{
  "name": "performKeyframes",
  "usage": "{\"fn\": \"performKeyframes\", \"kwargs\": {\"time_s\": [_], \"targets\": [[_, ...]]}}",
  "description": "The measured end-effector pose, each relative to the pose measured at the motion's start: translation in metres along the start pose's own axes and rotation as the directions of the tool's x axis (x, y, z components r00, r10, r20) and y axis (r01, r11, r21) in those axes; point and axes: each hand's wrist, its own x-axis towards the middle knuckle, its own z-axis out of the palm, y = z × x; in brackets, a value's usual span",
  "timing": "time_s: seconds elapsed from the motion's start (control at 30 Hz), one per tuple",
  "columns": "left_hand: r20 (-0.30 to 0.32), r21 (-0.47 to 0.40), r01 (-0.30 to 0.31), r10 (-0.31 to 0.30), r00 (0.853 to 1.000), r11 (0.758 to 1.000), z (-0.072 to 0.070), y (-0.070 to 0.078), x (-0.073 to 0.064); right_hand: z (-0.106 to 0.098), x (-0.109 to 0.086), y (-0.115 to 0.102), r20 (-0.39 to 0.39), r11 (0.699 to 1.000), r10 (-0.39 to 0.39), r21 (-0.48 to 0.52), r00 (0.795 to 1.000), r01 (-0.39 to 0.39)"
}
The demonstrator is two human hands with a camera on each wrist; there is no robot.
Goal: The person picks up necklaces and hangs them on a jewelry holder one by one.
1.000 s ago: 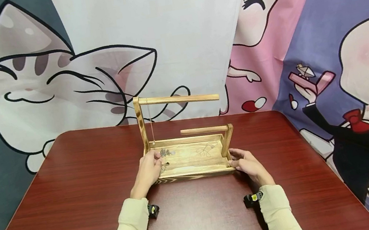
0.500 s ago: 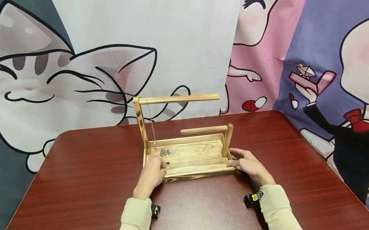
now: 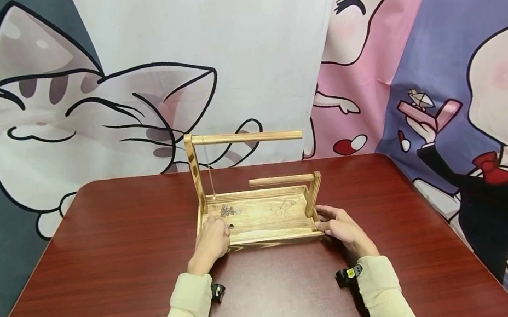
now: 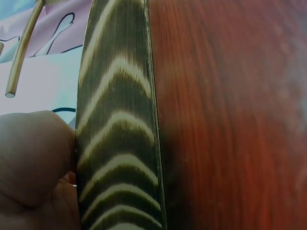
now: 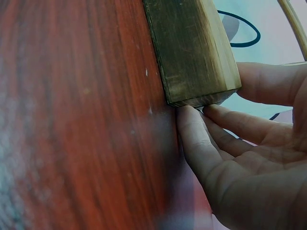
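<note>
A wooden jewelry stand [image 3: 266, 234] with a shallow tray base stands on the table. My left hand [image 3: 209, 242] reaches over its front left corner, fingers bent down into the tray beside a small dark pendant [image 3: 231, 226]. Its fingertips are hidden, so whether they pinch anything cannot be seen. My right hand [image 3: 341, 225] holds the front right corner, with the thumb at the top edge and the fingers [image 5: 194, 129] against the outer end. A bunched silver chain [image 3: 226, 210] lies in the tray. One thin necklace [image 3: 210, 174] hangs from the upper bar.
A thin chain [image 3: 284, 208] lies spread at the tray's right. The tall upper bar [image 3: 250, 136] and the short lower bar [image 3: 282, 179] overhang the tray. Red-brown table [image 3: 117, 269] surrounds the stand, with a cartoon-printed cloth [image 3: 233, 28] behind it.
My left hand has moved down and slightly right, from near the silver chain to the tray's front left corner. The hanging necklace has shifted slightly. My right hand stays put.
</note>
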Motion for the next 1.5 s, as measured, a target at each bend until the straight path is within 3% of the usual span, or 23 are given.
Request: {"fn": "performKeyframes", "kwargs": {"time_s": [0.1, 0.17, 0.33, 0.5, 0.63, 0.73, 0.87, 1.03, 1.27, 1.37, 1.5], "targets": [[-0.030, -0.031, -0.067, 0.066, 0.997, 0.997, -0.003, -0.002, 0.001, -0.001, 0.001, -0.001, -0.002, 1.000, 0.010, 0.002, 1.000, -0.010], [-0.058, -0.068, -0.082, 0.078, 0.995, 0.994, -0.007, -0.003, 0.003, -0.001, 0.001, -0.002, -0.002, 1.000, 0.009, 0.002, 1.000, -0.009], [-0.094, -0.202, -0.044, 0.026, 0.995, 0.978, -0.018, -0.005, 0.004, 0.000, 0.003, -0.004, -0.002, 1.000, -0.011, 0.005, 1.000, 0.011], [-0.095, -0.260, -0.038, 0.013, 0.995, 0.965, -0.031, -0.005, 0.002, 0.003, 0.005, -0.004, 0.004, 1.000, -0.016, -0.001, 1.000, 0.016], [-0.065, -0.281, -0.058, 0.041, 0.997, 0.958, -0.043, -0.003, 0.006, 0.005, 0.001, -0.009, 0.009, 1.000, -0.014, 0.001, 1.000, 0.014], [0.005, -0.276, -0.049, 0.052, 0.999, 0.960, -0.056, 0.001, 0.012, 0.004, -0.001, -0.010, 0.010, 1.000, -0.013, 0.000, 1.000, 0.013], [0.097, -0.224, -0.033, 0.056, 0.994, 0.974, -0.072, 0.006, 0.016, 0.003, 0.000, -0.006, 0.004, 1.000, -0.016, 0.000, 1.000, 0.016], [0.176, -0.122, -0.061, 0.082, 0.981, 0.991, -0.087, 0.012, 0.020, 0.003, 0.000, -0.003, -0.003, 1.000, -0.016, 0.005, 1.000, 0.016], [0.338, 0.038, -0.083, 0.065, 0.939, 0.996, -0.108, 0.026, 0.025, 0.002, 0.000, 0.001, -0.006, 1.000, -0.008, 0.019, 1.000, 0.009], [0.358, 0.103, -0.088, 0.045, 0.933, 0.991, -0.112, 0.033, 0.027, 0.002, -0.001, 0.001, -0.007, 1.000, -0.012, 0.017, 1.000, 0.013], [0.317, 0.206, -0.014, -0.054, 0.947, 0.979, -0.115, 0.041, 0.026, 0.001, -0.001, 0.000, -0.011, 1.000, -0.007, 0.016, 1.000, 0.008]]}}
